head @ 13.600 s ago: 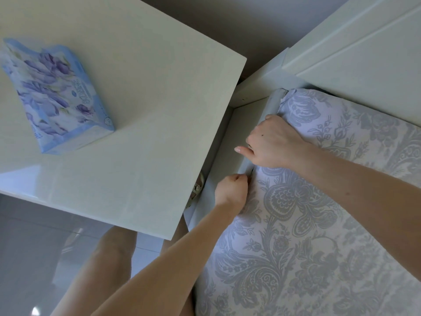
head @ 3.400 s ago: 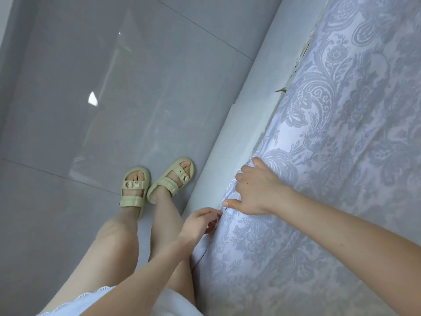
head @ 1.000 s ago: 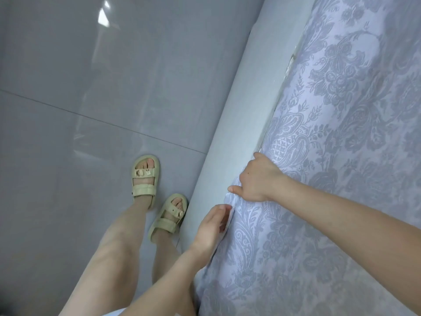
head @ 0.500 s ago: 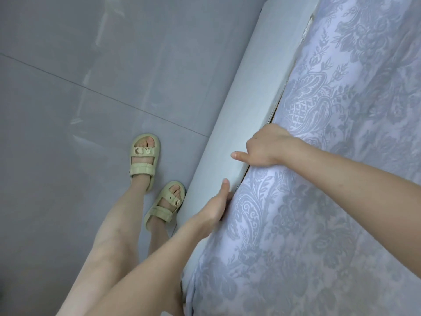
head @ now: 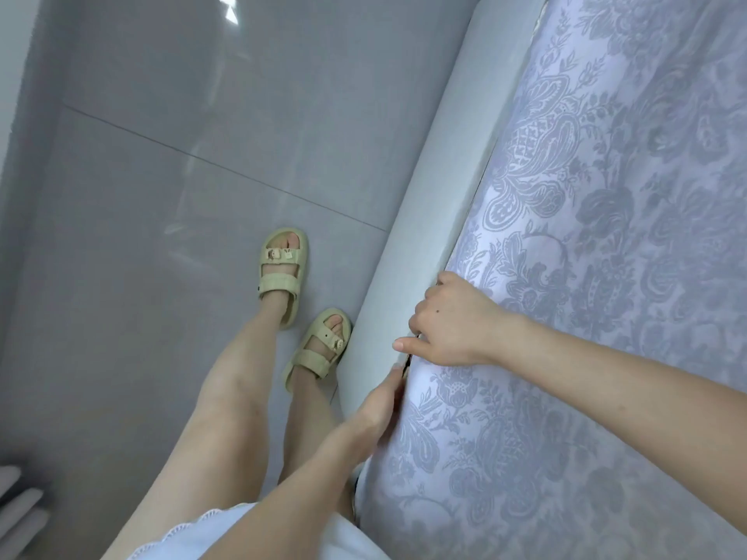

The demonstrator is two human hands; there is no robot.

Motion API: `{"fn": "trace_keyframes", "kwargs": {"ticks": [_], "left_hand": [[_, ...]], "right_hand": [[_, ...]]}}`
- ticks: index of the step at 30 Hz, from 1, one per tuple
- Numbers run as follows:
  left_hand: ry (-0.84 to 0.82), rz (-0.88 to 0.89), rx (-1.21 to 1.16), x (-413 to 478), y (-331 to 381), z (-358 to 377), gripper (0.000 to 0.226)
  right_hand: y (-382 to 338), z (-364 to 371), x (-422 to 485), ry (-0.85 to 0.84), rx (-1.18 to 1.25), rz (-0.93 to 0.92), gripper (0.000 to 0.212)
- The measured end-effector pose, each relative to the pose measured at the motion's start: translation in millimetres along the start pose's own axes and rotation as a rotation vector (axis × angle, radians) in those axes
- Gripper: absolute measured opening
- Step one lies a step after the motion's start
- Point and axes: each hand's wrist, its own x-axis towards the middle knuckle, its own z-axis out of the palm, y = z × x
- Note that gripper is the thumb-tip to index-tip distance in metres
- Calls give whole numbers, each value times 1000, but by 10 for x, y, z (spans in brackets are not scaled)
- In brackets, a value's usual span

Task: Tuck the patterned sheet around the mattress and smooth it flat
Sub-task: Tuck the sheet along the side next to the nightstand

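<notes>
Tucking along the bed's left edge. Sheet (head: 606, 276) spread over the mattress, its edge running near to far beside the frame (head: 440, 163). Right hand (head: 452, 321) curled at that seam; left hand (head: 384, 402) flat, fingers narrow, wedged just nearer. Untucked run lying farther.

Bed's got a pale grey frame rail (head: 440, 187) running just left of the right hand (head: 452, 321), with the patterned sheet (head: 606, 236) spread over the mattress on the right, under that hand and forearm. Left hand (head: 380, 402) sits right at the seam between rail and sheet. Left of both hands: glossy grey tile floor (head: 161, 236), sandals (head: 283, 272) standing on it.
</notes>
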Motion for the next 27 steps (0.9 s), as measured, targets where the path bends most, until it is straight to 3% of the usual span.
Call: {"fn": "trace_keyframes", "kwargs": {"ticks": [6,8,11,16,19,21,24,27], "left_hand": [[-70,-16,36,119,-94,-101,65],[-3,-17,21,125,-150,-231,64],[113,29,-11,88,-363,-400,57],[-21,-72,73,-41,-739,-390,49],[-33,-48,214,-71,-534,-441,50],[44,36,324,-119,-320,-468,48],[189,261,420,-227,-64,-420,39],[254,432,623,-390,81,-204,42]], "right_hand": [[-183,147,169,-87,-87,79,68],[-211,197,208,-41,-110,104,69],[-311,346,164,91,-98,124,68],[-490,680,94,483,-99,237,48],[-527,679,142,586,-70,256,38],[-592,608,81,716,1,259,31],[-777,476,-228,1021,159,489,19],[-909,657,-700,1149,334,956,24]]}}
